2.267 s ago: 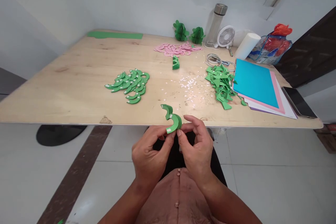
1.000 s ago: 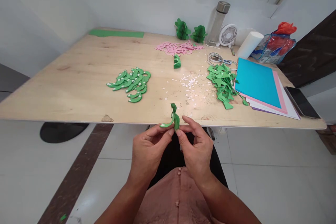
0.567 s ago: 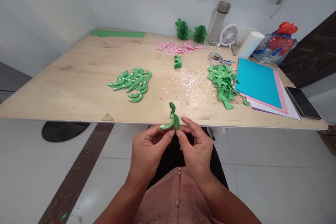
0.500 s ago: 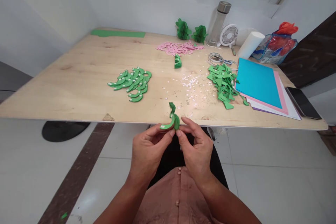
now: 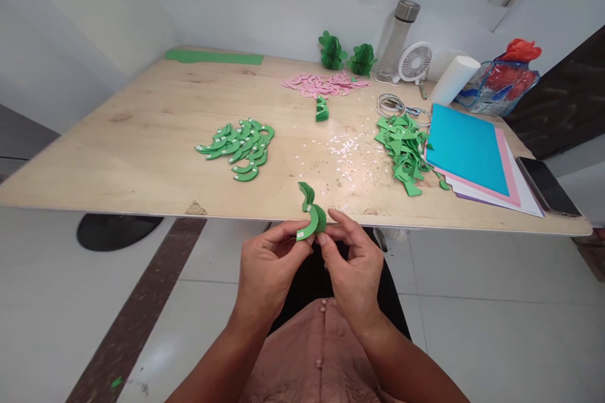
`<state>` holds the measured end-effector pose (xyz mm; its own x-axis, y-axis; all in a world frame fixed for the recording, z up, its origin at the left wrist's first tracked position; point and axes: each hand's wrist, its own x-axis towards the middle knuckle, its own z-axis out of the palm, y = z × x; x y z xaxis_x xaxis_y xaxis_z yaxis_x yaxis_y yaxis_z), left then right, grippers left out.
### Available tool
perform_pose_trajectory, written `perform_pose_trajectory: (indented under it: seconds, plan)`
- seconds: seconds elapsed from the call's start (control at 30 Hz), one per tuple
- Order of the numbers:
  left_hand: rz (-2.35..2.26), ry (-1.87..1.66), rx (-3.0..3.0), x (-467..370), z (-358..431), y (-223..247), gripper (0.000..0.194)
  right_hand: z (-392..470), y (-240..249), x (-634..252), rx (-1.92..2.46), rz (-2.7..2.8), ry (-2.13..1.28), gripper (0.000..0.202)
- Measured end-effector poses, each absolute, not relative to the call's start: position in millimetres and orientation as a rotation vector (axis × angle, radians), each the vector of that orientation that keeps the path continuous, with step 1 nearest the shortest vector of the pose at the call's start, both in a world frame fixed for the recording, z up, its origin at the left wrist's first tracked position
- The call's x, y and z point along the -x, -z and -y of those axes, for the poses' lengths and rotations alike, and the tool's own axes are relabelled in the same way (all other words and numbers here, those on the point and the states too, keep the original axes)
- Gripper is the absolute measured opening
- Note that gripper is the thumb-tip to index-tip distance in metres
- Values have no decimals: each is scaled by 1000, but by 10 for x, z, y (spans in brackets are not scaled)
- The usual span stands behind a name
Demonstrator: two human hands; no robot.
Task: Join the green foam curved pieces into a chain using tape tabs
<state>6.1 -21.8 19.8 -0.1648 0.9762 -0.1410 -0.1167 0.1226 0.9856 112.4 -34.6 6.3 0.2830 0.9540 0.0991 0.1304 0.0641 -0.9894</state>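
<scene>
Both hands meet just below the near edge of the wooden table (image 5: 142,138). My left hand (image 5: 267,274) and my right hand (image 5: 352,267) pinch a small stack of curved green paper pieces (image 5: 312,214) between fingertips. The stack stands up above the fingers and shows a white sticker patch at its lower end. A heap of similar green curved pieces (image 5: 241,145) with white patches lies on the table to the left.
Green paper scraps (image 5: 401,148), blue, pink and white sheets (image 5: 467,151), a phone (image 5: 546,186), pink cutouts (image 5: 324,83), two green paper trees (image 5: 347,56), a bottle (image 5: 399,34), a small fan (image 5: 414,63), a white roll (image 5: 452,79) and scattered white bits (image 5: 343,151) occupy the table.
The green stack has turned in my fingers: its loose lower piece, which stuck out to the left, now lies against the stack. The hands stay in place.
</scene>
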Motion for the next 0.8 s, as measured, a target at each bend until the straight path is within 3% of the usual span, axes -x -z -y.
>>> perform_pose_trajectory:
  seconds: [0.8]
  plan:
    - [-1284, -1250, -881, -61, 177, -174, 15, 281, -133, -1141, 1274, 923, -1067, 31]
